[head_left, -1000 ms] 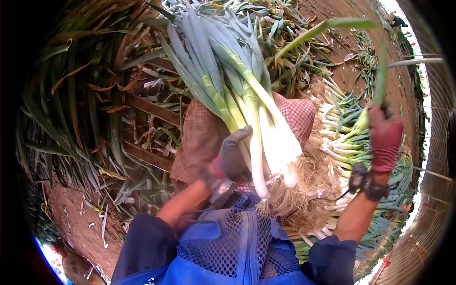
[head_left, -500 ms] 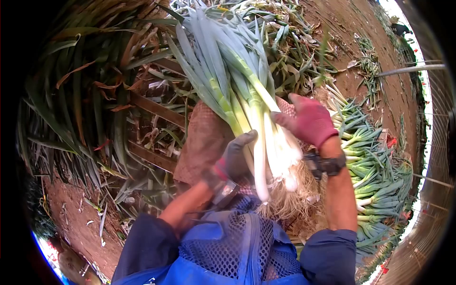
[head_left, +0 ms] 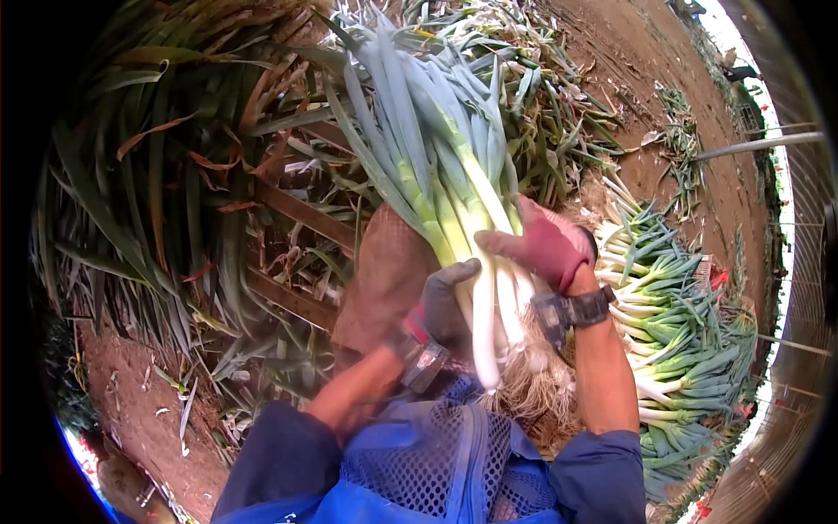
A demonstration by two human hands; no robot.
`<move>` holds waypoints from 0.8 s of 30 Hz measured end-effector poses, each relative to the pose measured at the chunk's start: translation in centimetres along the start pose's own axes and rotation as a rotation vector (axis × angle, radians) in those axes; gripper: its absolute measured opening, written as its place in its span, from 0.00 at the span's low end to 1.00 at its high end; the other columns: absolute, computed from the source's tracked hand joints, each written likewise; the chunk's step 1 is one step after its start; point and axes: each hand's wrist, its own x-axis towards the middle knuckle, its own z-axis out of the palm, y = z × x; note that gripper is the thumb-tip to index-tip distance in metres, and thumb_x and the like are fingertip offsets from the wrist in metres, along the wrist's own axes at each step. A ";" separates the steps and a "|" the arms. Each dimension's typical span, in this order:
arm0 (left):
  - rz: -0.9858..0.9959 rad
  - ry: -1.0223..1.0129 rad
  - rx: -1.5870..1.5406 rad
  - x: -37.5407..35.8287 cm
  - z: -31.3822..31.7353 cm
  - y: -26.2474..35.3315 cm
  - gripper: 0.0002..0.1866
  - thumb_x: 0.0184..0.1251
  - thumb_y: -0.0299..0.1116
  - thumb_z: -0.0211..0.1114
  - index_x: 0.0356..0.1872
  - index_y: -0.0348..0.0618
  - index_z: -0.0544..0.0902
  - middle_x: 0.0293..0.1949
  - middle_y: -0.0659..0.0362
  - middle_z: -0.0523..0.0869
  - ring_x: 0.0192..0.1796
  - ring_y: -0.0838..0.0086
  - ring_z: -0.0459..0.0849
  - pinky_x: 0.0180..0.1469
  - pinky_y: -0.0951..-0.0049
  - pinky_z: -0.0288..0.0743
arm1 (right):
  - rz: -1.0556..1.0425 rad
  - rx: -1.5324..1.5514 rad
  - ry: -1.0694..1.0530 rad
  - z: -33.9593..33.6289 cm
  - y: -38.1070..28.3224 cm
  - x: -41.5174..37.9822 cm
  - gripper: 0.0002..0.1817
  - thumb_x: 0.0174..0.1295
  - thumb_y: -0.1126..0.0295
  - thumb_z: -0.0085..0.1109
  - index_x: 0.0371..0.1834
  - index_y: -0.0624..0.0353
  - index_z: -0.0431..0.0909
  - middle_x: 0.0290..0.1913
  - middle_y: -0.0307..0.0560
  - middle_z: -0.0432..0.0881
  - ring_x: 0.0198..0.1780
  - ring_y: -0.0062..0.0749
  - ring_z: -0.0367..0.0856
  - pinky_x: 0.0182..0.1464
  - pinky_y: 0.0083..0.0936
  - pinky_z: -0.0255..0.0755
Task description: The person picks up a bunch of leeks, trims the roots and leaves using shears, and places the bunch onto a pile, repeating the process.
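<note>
A bundle of large green onions (head_left: pixel 449 166) lies across my lap, with leaves pointing away and white stems and stringy roots (head_left: pixel 532 384) toward my body. My left hand (head_left: pixel 447 297), in a grey glove, grips the bundle from the left, its thumb over the stems and its other fingers mostly hidden. On the right side, my right hand (head_left: pixel 546 249), in a red glove, is closed around the stems, thumb lying across the top. Both wrists carry dark bands or devices.
A row of green onions (head_left: pixel 672 341) lies on the ground at my right. Long dark leaves (head_left: pixel 148 201) are heaped at my left, near brown slats (head_left: pixel 305 214). Leaf scraps (head_left: pixel 559 131) cover the soil ahead. A metal pipe (head_left: pixel 759 144) juts in at the far right.
My right hand has moved left and closed in around the stems. The roots sit more tightly together. The whole view has shifted slightly.
</note>
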 end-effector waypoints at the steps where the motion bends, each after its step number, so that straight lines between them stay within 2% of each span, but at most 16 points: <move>1: -0.033 -0.056 0.006 0.0 0.0 0.2 0.32 0.71 0.46 0.66 0.67 0.31 0.77 0.57 0.42 0.87 0.57 0.51 0.87 0.67 0.50 0.79 | 0.018 0.055 0.039 0.6 1.2 -0.2 0.68 0.56 0.36 0.78 0.81 0.83 0.54 0.69 0.71 0.78 0.69 0.47 0.81 0.71 0.34 0.74; 2: -0.066 -0.114 0.012 0.0 0.1 0.3 0.32 0.71 0.48 0.66 0.65 0.30 0.78 0.56 0.42 0.87 0.57 0.52 0.87 0.66 0.51 0.79 | 0.036 0.109 0.079 1.2 2.3 -0.1 0.63 0.58 0.46 0.83 0.81 0.82 0.54 0.67 0.65 0.80 0.66 0.42 0.82 0.69 0.32 0.76; 3: -0.041 -0.067 0.080 -0.2 0.4 0.3 0.32 0.72 0.50 0.64 0.63 0.29 0.79 0.54 0.43 0.88 0.57 0.53 0.87 0.66 0.52 0.80 | 0.039 0.107 0.083 1.6 2.7 -0.1 0.63 0.58 0.46 0.83 0.81 0.82 0.54 0.67 0.65 0.80 0.66 0.42 0.82 0.69 0.32 0.76; 4: -0.050 -0.071 0.080 -0.3 0.6 0.4 0.32 0.72 0.50 0.64 0.63 0.29 0.79 0.54 0.43 0.88 0.57 0.53 0.87 0.66 0.52 0.80 | 0.039 0.243 0.051 2.0 2.9 0.0 0.59 0.59 0.50 0.82 0.80 0.79 0.55 0.66 0.62 0.81 0.64 0.39 0.82 0.68 0.31 0.77; 7: -0.136 -0.042 0.106 -0.4 1.3 1.1 0.31 0.73 0.44 0.67 0.68 0.31 0.75 0.57 0.45 0.86 0.58 0.54 0.86 0.67 0.53 0.79 | 0.040 0.663 -0.017 3.0 2.8 -0.2 0.48 0.63 0.62 0.80 0.80 0.70 0.60 0.62 0.54 0.82 0.60 0.33 0.83 0.63 0.28 0.79; 8: -0.132 0.132 0.205 -0.1 0.3 1.1 0.31 0.73 0.41 0.68 0.70 0.33 0.74 0.59 0.47 0.86 0.59 0.55 0.86 0.68 0.54 0.79 | 0.057 0.676 0.030 3.1 2.7 -0.3 0.48 0.63 0.62 0.80 0.80 0.70 0.60 0.62 0.54 0.82 0.60 0.33 0.83 0.63 0.28 0.79; 10: 0.057 0.177 0.415 0.1 -2.1 0.6 0.28 0.76 0.40 0.67 0.69 0.35 0.74 0.59 0.49 0.86 0.60 0.58 0.85 0.68 0.57 0.79 | -0.083 0.564 -0.010 1.8 1.1 -0.1 0.45 0.58 0.65 0.80 0.77 0.66 0.67 0.62 0.52 0.83 0.58 0.35 0.84 0.62 0.31 0.81; 12: 0.109 0.395 0.672 -0.1 -3.0 2.7 0.26 0.78 0.42 0.66 0.69 0.35 0.76 0.61 0.50 0.85 0.61 0.63 0.85 0.68 0.59 0.79 | 0.022 0.293 -0.063 0.1 0.4 -0.3 0.36 0.55 0.55 0.81 0.62 0.68 0.82 0.49 0.51 0.90 0.51 0.35 0.87 0.57 0.31 0.81; 13: 0.138 0.313 0.699 0.7 0.7 2.5 0.25 0.80 0.42 0.65 0.69 0.36 0.77 0.61 0.51 0.85 0.62 0.64 0.85 0.69 0.60 0.78 | 0.021 0.203 -0.001 0.2 1.2 1.0 0.35 0.53 0.49 0.81 0.54 0.68 0.86 0.46 0.53 0.91 0.48 0.38 0.88 0.53 0.33 0.81; 14: 0.177 0.240 0.720 1.2 3.8 2.2 0.25 0.81 0.43 0.63 0.69 0.36 0.78 0.62 0.52 0.86 0.63 0.65 0.85 0.70 0.62 0.77 | 0.056 0.198 0.016 -1.6 0.1 0.3 0.38 0.50 0.45 0.82 0.53 0.69 0.87 0.48 0.56 0.91 0.46 0.41 0.89 0.50 0.34 0.81; 16: 0.224 0.253 0.747 2.9 3.0 2.4 0.24 0.83 0.43 0.61 0.69 0.38 0.80 0.62 0.54 0.86 0.63 0.66 0.85 0.72 0.63 0.74 | 0.046 0.214 0.053 -3.5 0.3 -0.7 0.40 0.48 0.42 0.82 0.50 0.71 0.89 0.45 0.59 0.91 0.43 0.44 0.89 0.47 0.37 0.81; 18: 0.090 0.172 0.632 3.7 4.3 2.6 0.23 0.83 0.43 0.61 0.68 0.39 0.81 0.63 0.56 0.87 0.64 0.67 0.85 0.72 0.62 0.74 | -0.004 0.267 0.082 -5.8 0.0 -3.3 0.40 0.47 0.42 0.84 0.47 0.73 0.89 0.42 0.61 0.91 0.41 0.45 0.90 0.46 0.38 0.81; 19: 0.167 0.073 0.841 3.4 4.4 3.4 0.22 0.82 0.43 0.62 0.67 0.39 0.82 0.63 0.56 0.87 0.64 0.67 0.84 0.73 0.60 0.74 | 0.013 0.253 0.162 -6.3 -1.4 -4.5 0.38 0.47 0.43 0.84 0.43 0.73 0.90 0.40 0.61 0.91 0.40 0.45 0.90 0.46 0.39 0.81; 20: 0.162 -0.082 0.898 3.5 4.5 3.0 0.22 0.82 0.43 0.62 0.66 0.38 0.82 0.62 0.56 0.87 0.63 0.67 0.85 0.71 0.61 0.76 | -0.010 0.260 0.202 -6.6 -1.0 -5.6 0.37 0.47 0.44 0.85 0.41 0.73 0.90 0.38 0.60 0.92 0.39 0.45 0.90 0.45 0.39 0.81; 22: 0.131 0.003 0.821 3.3 6.5 0.7 0.22 0.82 0.43 0.62 0.67 0.38 0.81 0.61 0.56 0.88 0.62 0.66 0.86 0.68 0.61 0.80 | -0.037 0.217 0.290 -7.8 -0.9 -9.2 0.36 0.47 0.45 0.85 0.41 0.73 0.89 0.37 0.60 0.92 0.36 0.46 0.90 0.44 0.39 0.81; 24: 0.045 -0.103 0.806 3.8 8.0 -0.6 0.21 0.82 0.40 0.63 0.67 0.40 0.82 0.63 0.55 0.88 0.62 0.65 0.87 0.67 0.59 0.82 | -0.093 0.218 0.370 -8.5 -0.2 -12.3 0.37 0.48 0.46 0.85 0.44 0.73 0.89 0.36 0.58 0.92 0.34 0.44 0.90 0.43 0.37 0.82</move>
